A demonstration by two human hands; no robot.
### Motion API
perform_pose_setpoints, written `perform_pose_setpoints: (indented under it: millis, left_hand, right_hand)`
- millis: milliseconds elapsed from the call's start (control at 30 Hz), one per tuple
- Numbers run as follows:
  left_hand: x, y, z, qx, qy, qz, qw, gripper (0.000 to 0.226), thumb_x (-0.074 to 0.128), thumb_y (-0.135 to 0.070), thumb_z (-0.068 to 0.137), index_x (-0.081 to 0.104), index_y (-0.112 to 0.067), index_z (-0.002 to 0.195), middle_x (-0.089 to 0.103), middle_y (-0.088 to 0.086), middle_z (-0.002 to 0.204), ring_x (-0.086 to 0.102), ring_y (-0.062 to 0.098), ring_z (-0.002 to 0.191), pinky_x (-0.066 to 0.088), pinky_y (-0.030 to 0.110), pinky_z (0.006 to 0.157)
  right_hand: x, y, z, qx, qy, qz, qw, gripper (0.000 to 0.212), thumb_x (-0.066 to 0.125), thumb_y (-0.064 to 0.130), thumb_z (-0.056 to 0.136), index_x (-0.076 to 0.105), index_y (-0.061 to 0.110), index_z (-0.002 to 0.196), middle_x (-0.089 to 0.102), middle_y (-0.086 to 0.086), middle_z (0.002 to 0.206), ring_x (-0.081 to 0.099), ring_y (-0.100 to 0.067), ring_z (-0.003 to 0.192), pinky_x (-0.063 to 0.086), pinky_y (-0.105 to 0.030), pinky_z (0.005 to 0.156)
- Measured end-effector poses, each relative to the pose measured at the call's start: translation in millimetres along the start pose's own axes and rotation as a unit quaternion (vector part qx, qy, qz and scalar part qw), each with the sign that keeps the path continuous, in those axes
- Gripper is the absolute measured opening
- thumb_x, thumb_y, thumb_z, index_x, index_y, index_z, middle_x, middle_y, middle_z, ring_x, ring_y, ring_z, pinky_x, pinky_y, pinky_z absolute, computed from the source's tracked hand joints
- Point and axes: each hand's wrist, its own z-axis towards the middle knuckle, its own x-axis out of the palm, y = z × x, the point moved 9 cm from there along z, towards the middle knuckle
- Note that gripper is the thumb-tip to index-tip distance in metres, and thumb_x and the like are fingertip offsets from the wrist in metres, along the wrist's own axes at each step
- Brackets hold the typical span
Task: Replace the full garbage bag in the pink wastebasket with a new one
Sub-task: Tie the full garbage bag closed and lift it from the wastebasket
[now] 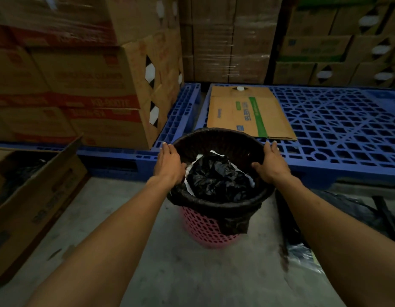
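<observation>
Presently, items logged near to far, w/ task status.

1. Forearms: both extended fwd from the bottom edge toward the bin.
2. Pink wastebasket (208, 229): stood on the concrete floor (125, 218), centre of view, just in front of the pallets. Lattice wall seen below the liner's overhang.
3. Garbage bag (214, 207): black, folded over the rim all round; not yet peeled off. Inside, crumpled black plastic (216, 176) and white scraps are seen, approx. full.
4. Left hand (171, 165): laid on the rim's left side, fingers fairly straight along the outside, thumb toward the inside. Grip judged open, resting on the bag edge; a pinch can't be confirmed.
5. Right hand (270, 163): same on the rim's right side, thumb over the inner edge, fingers outside. Grip likewise open, pressed to the liner.
6. Dark plastic sheeting (347, 216): on the floor, right of the bin; whether it's the new bag can't be told.
7. Open carton (32, 196): floor, left.
8. Blue pallets (336, 120): behind the bin; flattened cardboard (249, 114) laid on top.
9. Stacked boxes (81, 85): rear and left.

Status: early stage. Done: nothing visible beyond hands placed. Left: edge unrolled, full bag lifted out, new one fitted.
</observation>
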Motion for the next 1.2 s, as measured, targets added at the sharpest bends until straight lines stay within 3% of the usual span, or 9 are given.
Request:
perform_pose_setpoints:
  millis: [167,433,567,667,767,833,933,1067,1200]
  left_hand:
    - [-23,0,-9,0.001,-0.125,-0.028,0.992,0.042,0.056,0.004,0.092,0.051,-0.002,0.133,0.045,0.016,0.144,0.049,0.036,0.125,0.043,0.044,0.099]
    - [-26,1,-12,0.009,-0.178,-0.027,0.984,0.043,0.045,0.004,0.097,0.066,-0.014,0.13,0.067,0.018,0.122,0.061,0.039,0.109,0.052,0.048,0.091]
    - [-24,-14,-12,0.11,-0.155,-0.095,0.977,0.023,0.063,-0.012,0.096,0.077,-0.019,0.113,0.076,0.006,0.106,0.069,0.026,0.097,0.055,0.041,0.093]
    - [-22,-16,-18,0.152,-0.126,-0.2,0.96,0.032,0.071,-0.033,0.09,0.075,-0.017,0.118,0.076,0.003,0.11,0.07,0.017,0.099,0.054,0.038,0.096]
    - [-25,-16,-13,0.142,-0.162,-0.167,0.962,0.061,0.062,-0.05,0.092,0.054,-0.018,0.143,0.052,0.01,0.146,0.047,0.026,0.135,0.028,0.049,0.118]
    - [-28,-10,-3,0.086,-0.172,-0.091,0.977,0.076,0.056,-0.057,0.093,0.033,-0.019,0.155,0.023,0.008,0.163,0.015,0.027,0.151,0.003,0.05,0.12]
    - [-14,0,10,0.025,-0.099,-0.106,0.989,0.079,0.061,-0.048,0.094,0.026,-0.013,0.157,0.019,0.012,0.164,0.019,0.034,0.149,0.02,0.051,0.12]
    - [-19,10,6,-0.011,-0.152,-0.117,0.981,0.031,0.058,-0.019,0.099,0.068,-0.004,0.124,0.059,0.016,0.136,0.055,0.037,0.121,0.047,0.042,0.093]
    - [-32,1,-5,0.017,-0.206,-0.126,0.97,0.028,0.058,-0.017,0.098,0.074,0.001,0.085,0.068,0.018,0.082,0.066,0.036,0.084,0.047,0.04,0.068]
  right_hand:
    - [-14,6,-7,-0.013,-0.065,-0.061,0.996,0.065,0.053,0.007,0.101,0.02,0.005,0.157,0.015,-0.013,0.165,0.027,-0.036,0.146,0.034,-0.046,0.111]
    - [-23,23,-6,-0.081,-0.161,-0.159,0.971,0.029,0.045,0.003,0.102,0.069,0.008,0.118,0.066,-0.017,0.111,0.064,-0.039,0.098,0.051,-0.046,0.078]
    - [-27,37,-15,-0.143,-0.161,-0.155,0.964,0.036,0.051,-0.002,0.095,0.074,0.015,0.117,0.071,-0.017,0.1,0.066,-0.039,0.09,0.051,-0.045,0.07]
    - [-21,56,-26,-0.253,-0.112,-0.066,0.959,0.047,0.054,-0.009,0.087,0.076,0.019,0.118,0.075,-0.011,0.112,0.069,-0.032,0.098,0.056,-0.043,0.083]
    - [-33,56,-29,-0.286,-0.138,0.065,0.946,0.036,0.063,0.008,0.095,0.07,0.019,0.128,0.065,-0.006,0.135,0.062,-0.028,0.121,0.05,-0.043,0.102]
    - [-36,46,-22,-0.239,-0.15,0.04,0.959,0.062,0.069,0.034,0.093,0.047,0.025,0.15,0.037,-0.004,0.159,0.036,-0.027,0.145,0.03,-0.044,0.118]
    - [-23,23,-1,-0.118,-0.085,-0.057,0.988,0.093,0.07,0.047,0.089,0.015,0.022,0.161,0.0,-0.004,0.169,0.001,-0.028,0.155,0.009,-0.046,0.123]
    - [-16,13,8,-0.053,-0.088,-0.096,0.99,0.041,0.05,0.011,0.103,0.05,0.009,0.144,0.051,-0.02,0.143,0.049,-0.039,0.129,0.049,-0.048,0.095]
    - [-31,19,-3,-0.066,-0.165,-0.113,0.978,0.024,0.055,0.013,0.099,0.072,0.013,0.116,0.068,-0.016,0.101,0.063,-0.039,0.093,0.049,-0.042,0.07]
